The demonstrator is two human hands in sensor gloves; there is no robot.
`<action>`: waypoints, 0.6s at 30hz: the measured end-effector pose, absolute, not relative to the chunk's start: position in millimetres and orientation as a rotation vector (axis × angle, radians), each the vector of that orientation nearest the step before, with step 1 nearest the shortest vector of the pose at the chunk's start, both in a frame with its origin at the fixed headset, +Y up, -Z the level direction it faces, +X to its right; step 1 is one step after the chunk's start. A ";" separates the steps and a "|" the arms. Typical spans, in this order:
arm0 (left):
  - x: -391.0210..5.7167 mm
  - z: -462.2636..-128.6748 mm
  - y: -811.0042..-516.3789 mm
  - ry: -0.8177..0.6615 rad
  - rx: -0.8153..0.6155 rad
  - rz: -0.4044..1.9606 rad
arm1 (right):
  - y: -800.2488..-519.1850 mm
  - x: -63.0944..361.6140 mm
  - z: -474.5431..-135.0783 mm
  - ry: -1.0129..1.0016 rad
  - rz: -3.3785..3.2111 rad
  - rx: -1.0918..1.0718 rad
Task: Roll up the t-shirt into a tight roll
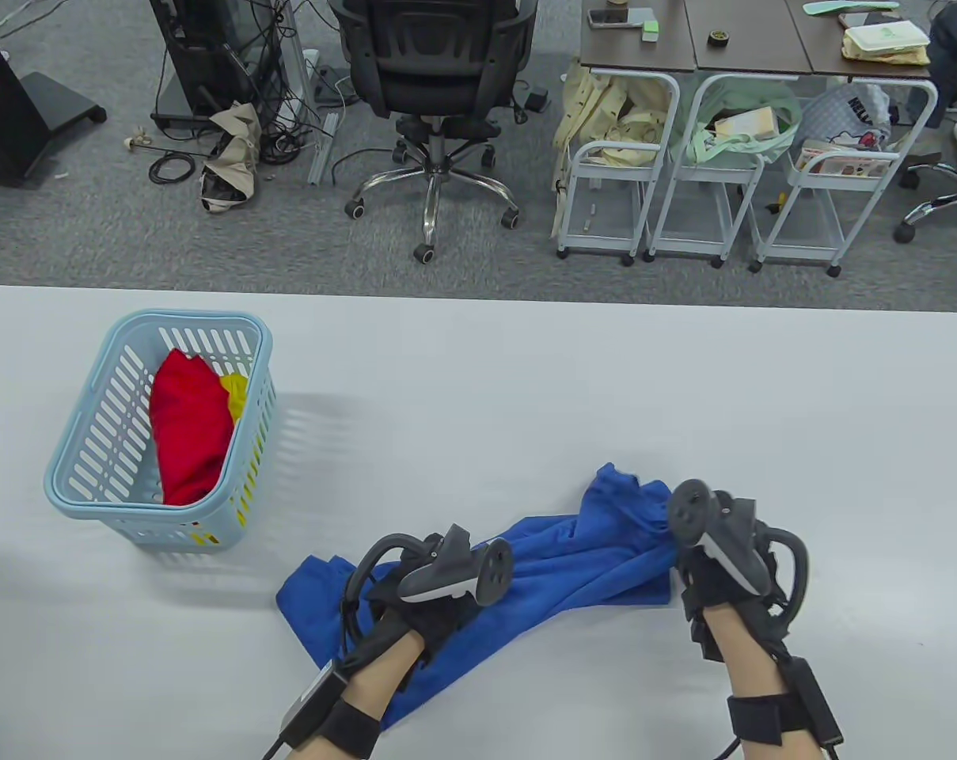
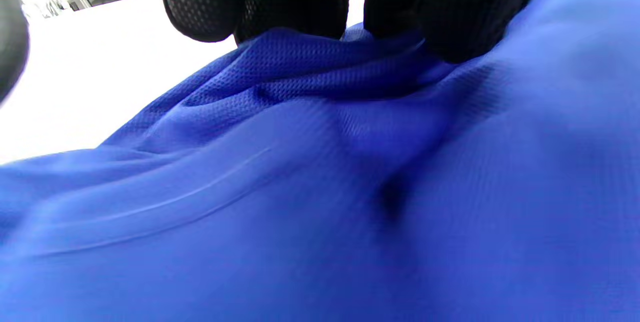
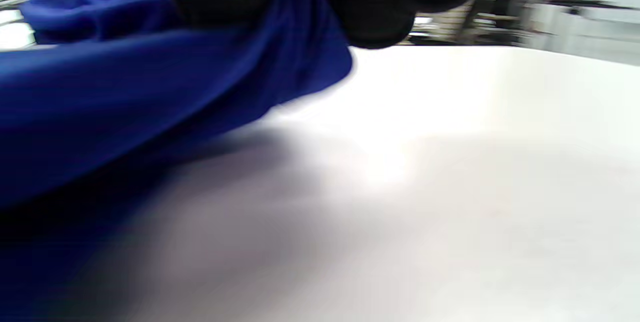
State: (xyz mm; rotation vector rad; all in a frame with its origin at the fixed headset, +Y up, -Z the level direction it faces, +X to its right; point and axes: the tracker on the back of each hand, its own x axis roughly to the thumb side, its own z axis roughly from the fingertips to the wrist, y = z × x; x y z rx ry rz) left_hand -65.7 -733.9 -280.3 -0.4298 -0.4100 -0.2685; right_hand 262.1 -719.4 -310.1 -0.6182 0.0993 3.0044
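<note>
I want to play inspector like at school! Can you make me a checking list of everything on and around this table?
Surface: white table, bare where visible.
Job's things: blue t-shirt, crumpled in a long bunch, not rolled yet.
Clutter: light blue basket at the left, holding a red cloth and a bit of yellow cloth.
Grips: left hand bunches the shirt's fabric; right hand holds the shirt's right end.
Cables: glove wires along both wrists; tangled black cables on the floor.
Surroundings: grey carpet, black office chair, white carts with bags, brown desks.
</note>
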 end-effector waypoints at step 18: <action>-52.3 -273.3 -739.0 -0.575 -0.613 0.036 | -741.1 178.3 -325.9 0.680 2.852 -0.173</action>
